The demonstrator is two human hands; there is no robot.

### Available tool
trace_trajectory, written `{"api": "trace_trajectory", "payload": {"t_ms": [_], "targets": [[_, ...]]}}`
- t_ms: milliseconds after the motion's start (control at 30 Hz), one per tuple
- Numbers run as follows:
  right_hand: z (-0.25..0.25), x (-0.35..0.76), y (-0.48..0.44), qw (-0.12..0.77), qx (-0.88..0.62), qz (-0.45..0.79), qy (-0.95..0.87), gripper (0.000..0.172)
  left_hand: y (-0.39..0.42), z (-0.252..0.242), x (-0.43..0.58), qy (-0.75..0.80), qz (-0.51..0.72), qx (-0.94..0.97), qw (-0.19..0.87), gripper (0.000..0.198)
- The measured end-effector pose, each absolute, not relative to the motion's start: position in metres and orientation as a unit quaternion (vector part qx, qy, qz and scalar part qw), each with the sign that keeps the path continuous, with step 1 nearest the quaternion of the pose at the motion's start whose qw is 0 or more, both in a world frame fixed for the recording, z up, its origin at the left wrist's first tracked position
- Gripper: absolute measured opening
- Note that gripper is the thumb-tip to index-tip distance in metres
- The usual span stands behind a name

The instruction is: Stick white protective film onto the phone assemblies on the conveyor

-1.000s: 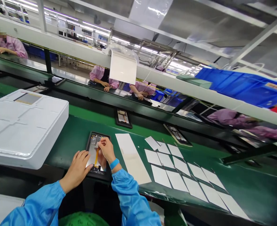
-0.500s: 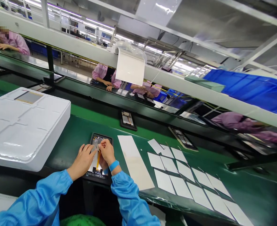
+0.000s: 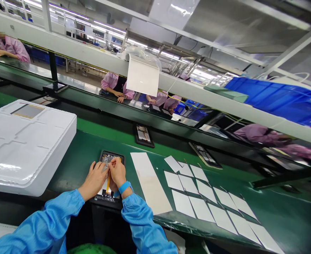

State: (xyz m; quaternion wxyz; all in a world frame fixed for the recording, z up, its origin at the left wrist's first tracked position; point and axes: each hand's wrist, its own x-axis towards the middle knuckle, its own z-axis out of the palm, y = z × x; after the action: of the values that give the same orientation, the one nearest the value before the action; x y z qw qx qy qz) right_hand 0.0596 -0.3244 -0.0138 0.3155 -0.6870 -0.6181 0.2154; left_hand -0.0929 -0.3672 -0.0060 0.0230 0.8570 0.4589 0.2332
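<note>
A dark-framed tablet point(image 3: 108, 158) with an exposed circuit board lies in a black tray on the green conveyor belt point(image 3: 67, 169). My left hand point(image 3: 93, 181) rests over its left edge, fingertips reaching the board. My right hand point(image 3: 117, 173) sits just beside it, with thumb and fingers pinched at the top of a narrow orange strip point(image 3: 108, 184). That strip runs down the device's pale panel. My hands hide most of the device's middle, and I cannot tell if my left hand grips anything.
A large white moulded lid point(image 3: 30, 148) lies left of my hands. A long white sheet point(image 3: 150, 183) and several white rectangular sheets point(image 3: 195, 192) lie to the right. Another device in a black tray point(image 3: 144, 135) sits farther along. Co-workers in pink point(image 3: 115, 84) work across the line.
My left hand has moved up over the device and closed in beside my right hand. The view has shifted slightly, and the device sits a little higher in the picture.
</note>
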Motion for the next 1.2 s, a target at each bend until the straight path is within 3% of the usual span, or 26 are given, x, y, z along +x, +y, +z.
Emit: {"api": "trace_trajectory", "payload": {"t_ms": [500, 767, 933, 1200], "targets": [[0.033, 0.113, -0.393, 0.439, -0.626, 0.192, -0.615, 0.017, -0.376, 0.001, -0.076, 0.51, 0.194, 0.838, -0.032, 0.032], [0.02, 0.139, -0.473, 0.453, -0.619, 0.234, -0.597, 0.017, -0.384, -0.005, -0.079, 0.505, 0.199, 0.838, -0.052, 0.036], [0.008, 0.147, -0.483, 0.46, -0.608, 0.26, -0.592, 0.02, -0.381, -0.007, -0.075, 0.49, 0.173, 0.852, -0.07, 0.044], [-0.007, 0.145, -0.488, 0.432, -0.579, 0.328, -0.609, 0.028, -0.37, 0.002, -0.071, 0.487, 0.162, 0.857, -0.052, 0.037]]}}
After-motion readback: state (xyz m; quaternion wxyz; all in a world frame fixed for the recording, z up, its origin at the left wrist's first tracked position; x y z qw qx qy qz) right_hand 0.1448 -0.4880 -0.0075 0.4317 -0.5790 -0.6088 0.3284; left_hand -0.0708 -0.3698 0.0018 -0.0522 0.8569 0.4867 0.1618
